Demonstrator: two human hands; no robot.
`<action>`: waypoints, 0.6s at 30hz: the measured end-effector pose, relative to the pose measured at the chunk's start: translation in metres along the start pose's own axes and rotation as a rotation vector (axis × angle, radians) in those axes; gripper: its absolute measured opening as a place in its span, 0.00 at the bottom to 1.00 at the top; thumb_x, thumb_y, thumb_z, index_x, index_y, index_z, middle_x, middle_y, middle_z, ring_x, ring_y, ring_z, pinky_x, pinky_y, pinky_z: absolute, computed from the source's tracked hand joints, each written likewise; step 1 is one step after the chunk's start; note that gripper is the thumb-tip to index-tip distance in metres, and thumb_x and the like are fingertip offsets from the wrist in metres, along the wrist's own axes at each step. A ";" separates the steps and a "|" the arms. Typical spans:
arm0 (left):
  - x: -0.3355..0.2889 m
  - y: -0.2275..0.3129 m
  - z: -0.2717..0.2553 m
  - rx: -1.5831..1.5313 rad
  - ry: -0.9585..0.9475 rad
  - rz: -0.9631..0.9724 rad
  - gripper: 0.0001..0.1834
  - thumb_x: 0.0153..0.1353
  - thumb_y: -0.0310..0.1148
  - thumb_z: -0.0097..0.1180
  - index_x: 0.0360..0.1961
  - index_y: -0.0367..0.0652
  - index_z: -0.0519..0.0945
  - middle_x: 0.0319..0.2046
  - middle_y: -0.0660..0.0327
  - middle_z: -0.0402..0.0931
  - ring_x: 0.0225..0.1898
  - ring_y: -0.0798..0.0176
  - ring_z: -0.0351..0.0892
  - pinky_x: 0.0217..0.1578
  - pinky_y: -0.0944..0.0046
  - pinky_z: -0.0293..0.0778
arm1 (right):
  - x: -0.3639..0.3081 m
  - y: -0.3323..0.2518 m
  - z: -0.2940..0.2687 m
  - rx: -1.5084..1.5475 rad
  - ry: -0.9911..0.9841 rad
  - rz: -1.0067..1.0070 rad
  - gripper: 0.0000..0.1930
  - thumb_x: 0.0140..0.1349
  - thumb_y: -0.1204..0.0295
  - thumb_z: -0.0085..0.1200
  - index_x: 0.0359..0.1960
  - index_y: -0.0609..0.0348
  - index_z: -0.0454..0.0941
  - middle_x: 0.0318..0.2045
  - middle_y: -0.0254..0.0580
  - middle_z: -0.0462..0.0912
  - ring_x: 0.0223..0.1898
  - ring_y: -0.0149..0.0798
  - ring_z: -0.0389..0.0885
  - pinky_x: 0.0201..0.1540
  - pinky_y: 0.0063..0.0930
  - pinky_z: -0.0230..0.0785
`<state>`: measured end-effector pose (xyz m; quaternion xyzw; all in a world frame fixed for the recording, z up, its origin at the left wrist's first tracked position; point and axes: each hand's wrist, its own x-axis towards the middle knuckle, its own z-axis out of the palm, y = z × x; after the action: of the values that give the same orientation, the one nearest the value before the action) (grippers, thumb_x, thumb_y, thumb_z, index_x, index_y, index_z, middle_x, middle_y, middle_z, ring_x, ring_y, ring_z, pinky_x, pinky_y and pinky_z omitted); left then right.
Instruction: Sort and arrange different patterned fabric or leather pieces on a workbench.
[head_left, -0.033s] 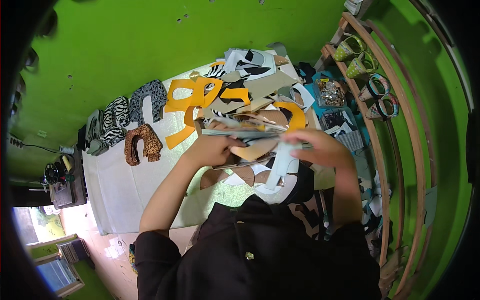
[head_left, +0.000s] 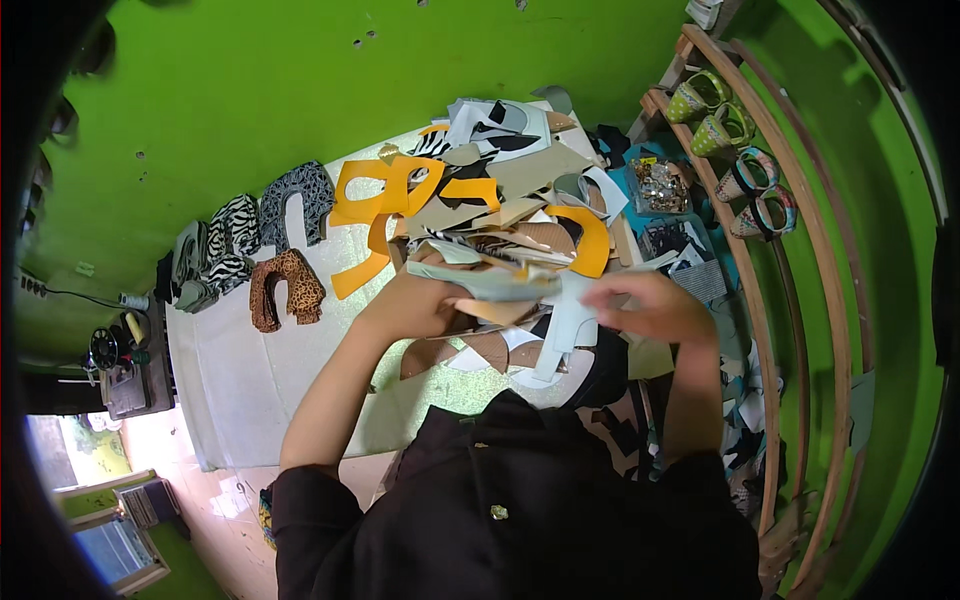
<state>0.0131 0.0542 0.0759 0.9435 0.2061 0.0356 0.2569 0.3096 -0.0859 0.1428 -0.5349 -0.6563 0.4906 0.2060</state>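
Note:
My left hand (head_left: 425, 303) is closed round a bunch of thin cut pieces (head_left: 490, 287), grey-green with a tan one lowest; its fingertips are partly hidden. To the right, my right hand (head_left: 655, 305) is beside a pale grey-blue cut piece (head_left: 562, 335), its fingers bent and smeared by motion. I cannot make out whether it touches that piece. Under and behind both hands lies a heap of flat scraps in tan, white, black and zebra print. A curved orange piece (head_left: 592, 240) rests just behind my right hand.
More orange cutouts (head_left: 362, 190) lie toward the back of the white table (head_left: 240, 370). Leopard-print (head_left: 287, 285), zebra (head_left: 232, 225) and dark patterned U-shaped stacks (head_left: 300, 185) stand at left. A wooden rack (head_left: 765, 130) with small shoes rises at right, near a clear box (head_left: 660, 187) of shiny bits.
My right hand has drawn a little to the right and down, away from the bunch. The pieces in my left hand have tilted, showing more of their flat side.

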 end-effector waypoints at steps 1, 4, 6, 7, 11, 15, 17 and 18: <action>-0.005 0.003 -0.001 -0.042 0.062 0.012 0.21 0.43 0.25 0.53 0.42 0.49 0.82 0.54 0.63 0.71 0.58 0.53 0.63 0.57 0.53 0.58 | -0.023 0.009 0.001 0.090 0.007 0.063 0.17 0.59 0.67 0.55 0.46 0.64 0.75 0.39 0.43 0.81 0.42 0.33 0.78 0.48 0.26 0.68; -0.030 0.010 -0.015 -0.143 0.003 -0.052 0.22 0.44 0.24 0.52 0.44 0.46 0.80 0.52 0.58 0.72 0.56 0.51 0.67 0.56 0.53 0.61 | -0.054 0.083 0.027 0.181 0.144 0.391 0.12 0.60 0.68 0.54 0.39 0.65 0.78 0.30 0.41 0.82 0.34 0.28 0.78 0.40 0.22 0.70; -0.036 0.013 -0.024 -0.213 -0.127 -0.094 0.21 0.45 0.23 0.52 0.44 0.44 0.80 0.50 0.55 0.73 0.54 0.50 0.70 0.54 0.54 0.64 | -0.061 0.152 0.060 0.030 0.528 0.611 0.16 0.53 0.62 0.58 0.37 0.63 0.79 0.37 0.44 0.81 0.39 0.39 0.80 0.42 0.29 0.70; -0.044 0.014 -0.030 -0.236 -0.153 -0.174 0.20 0.47 0.23 0.51 0.45 0.42 0.79 0.47 0.53 0.75 0.50 0.50 0.73 0.51 0.56 0.67 | -0.054 0.166 0.074 0.029 0.536 0.604 0.16 0.53 0.62 0.58 0.37 0.63 0.79 0.37 0.44 0.81 0.39 0.39 0.80 0.42 0.29 0.70; -0.055 0.037 -0.041 -0.311 0.298 -0.279 0.16 0.51 0.22 0.50 0.43 0.39 0.79 0.39 0.51 0.78 0.43 0.50 0.77 0.45 0.60 0.71 | -0.012 0.148 0.104 -0.443 0.815 0.818 0.18 0.48 0.57 0.62 0.34 0.58 0.79 0.44 0.45 0.78 0.45 0.44 0.76 0.44 0.42 0.67; -0.053 0.050 -0.029 -0.312 0.440 -0.154 0.13 0.53 0.21 0.50 0.40 0.37 0.79 0.36 0.53 0.79 0.41 0.55 0.77 0.45 0.62 0.70 | 0.001 0.161 0.118 -0.585 0.706 0.741 0.14 0.48 0.60 0.62 0.30 0.57 0.78 0.38 0.40 0.80 0.42 0.42 0.76 0.41 0.40 0.66; -0.040 0.059 -0.018 -0.307 0.478 -0.053 0.13 0.52 0.21 0.49 0.40 0.38 0.80 0.31 0.55 0.78 0.35 0.56 0.76 0.38 0.62 0.71 | -0.003 0.204 0.113 -0.195 0.770 0.599 0.12 0.49 0.64 0.61 0.31 0.58 0.78 0.35 0.39 0.80 0.39 0.40 0.76 0.41 0.35 0.67; -0.034 0.066 -0.015 -0.352 0.446 -0.040 0.13 0.52 0.21 0.50 0.39 0.38 0.80 0.31 0.56 0.77 0.33 0.57 0.76 0.37 0.63 0.71 | -0.007 0.220 0.111 0.191 0.801 0.437 0.10 0.51 0.68 0.60 0.31 0.60 0.77 0.33 0.39 0.80 0.36 0.37 0.77 0.40 0.30 0.67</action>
<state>0.0034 -0.0043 0.1229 0.8491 0.2668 0.2722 0.3656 0.3337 -0.1510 -0.0933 -0.7867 -0.3488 0.3354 0.3834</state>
